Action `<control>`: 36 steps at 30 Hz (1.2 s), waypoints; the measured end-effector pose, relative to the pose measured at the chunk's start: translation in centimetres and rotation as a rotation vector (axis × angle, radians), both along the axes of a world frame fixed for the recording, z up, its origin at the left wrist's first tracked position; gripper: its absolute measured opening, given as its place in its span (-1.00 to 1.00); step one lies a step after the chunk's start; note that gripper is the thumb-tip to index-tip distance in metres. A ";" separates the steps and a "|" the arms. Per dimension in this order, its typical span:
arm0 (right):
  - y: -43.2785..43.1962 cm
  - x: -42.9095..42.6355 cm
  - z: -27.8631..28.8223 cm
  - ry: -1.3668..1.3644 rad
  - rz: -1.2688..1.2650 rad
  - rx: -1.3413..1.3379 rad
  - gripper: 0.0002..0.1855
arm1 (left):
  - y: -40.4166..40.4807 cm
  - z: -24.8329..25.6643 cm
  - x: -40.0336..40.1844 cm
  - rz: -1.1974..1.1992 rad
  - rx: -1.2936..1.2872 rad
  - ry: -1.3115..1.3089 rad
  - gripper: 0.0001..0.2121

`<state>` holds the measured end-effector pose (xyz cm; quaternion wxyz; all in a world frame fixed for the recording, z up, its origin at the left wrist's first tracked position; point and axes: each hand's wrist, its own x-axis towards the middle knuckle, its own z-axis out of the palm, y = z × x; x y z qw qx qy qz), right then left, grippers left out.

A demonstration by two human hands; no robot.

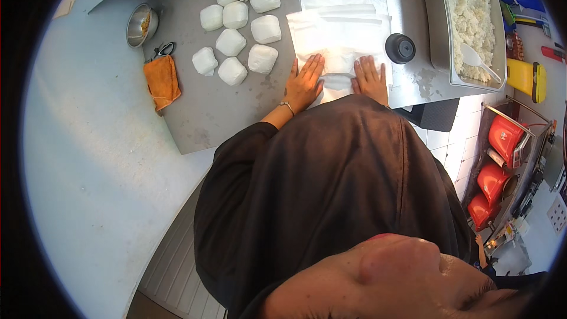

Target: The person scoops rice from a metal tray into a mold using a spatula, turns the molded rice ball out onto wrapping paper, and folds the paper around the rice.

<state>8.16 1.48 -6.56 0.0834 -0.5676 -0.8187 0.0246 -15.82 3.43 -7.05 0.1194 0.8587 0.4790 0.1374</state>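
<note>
A stack of white paper sheets (341,31) lies on the grey metal worktop (199,115) in front of me. Both my hands are on its near part, left of a round black lidded object (400,48). My left hand (305,80) holds the left side of the paper, fingers stretched forward and thumb turned inward. On the other side, my right hand (370,79) holds the paper the same way. A folded edge of paper (337,74) runs between the thumbs. Whether anything lies inside the fold is hidden. Several white wrapped parcels (230,42) sit to the left.
A deep metal pan of cooked rice (471,22) with a white scoop (478,60) stands at right. Left are an orange cloth (162,83), scissors (161,51) and a metal bowl (141,25) of brownish food. Red containers (505,141) stand on a rack at right.
</note>
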 end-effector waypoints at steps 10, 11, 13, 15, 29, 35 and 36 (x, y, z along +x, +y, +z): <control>2.4 0.6 1.2 -0.050 0.067 0.014 -0.61 | 1.5 -0.3 -0.1 0.021 0.153 -0.003 -0.60; 2.6 0.7 1.4 -0.115 0.066 0.055 -0.68 | 1.7 -0.5 -0.4 0.022 0.153 -0.003 -0.60; 2.7 1.0 1.8 -0.058 0.076 0.061 -0.75 | 2.3 -0.7 -1.1 -0.047 0.259 0.006 -0.72; 3.0 1.6 2.4 0.000 0.087 0.067 -0.82 | 2.7 -0.4 -1.4 -0.058 0.252 -0.028 -0.77; 9.5 1.4 5.4 0.068 -0.032 -0.277 -0.63 | 10.0 3.2 0.5 0.055 -0.351 0.062 -0.68; 11.0 2.1 4.0 0.135 0.078 -0.512 -0.57 | 11.5 2.5 0.6 -0.112 -0.168 0.132 -0.64; 10.8 2.3 4.0 0.126 0.130 -0.462 -0.60 | 11.3 2.4 0.6 -0.112 -0.168 0.130 -0.64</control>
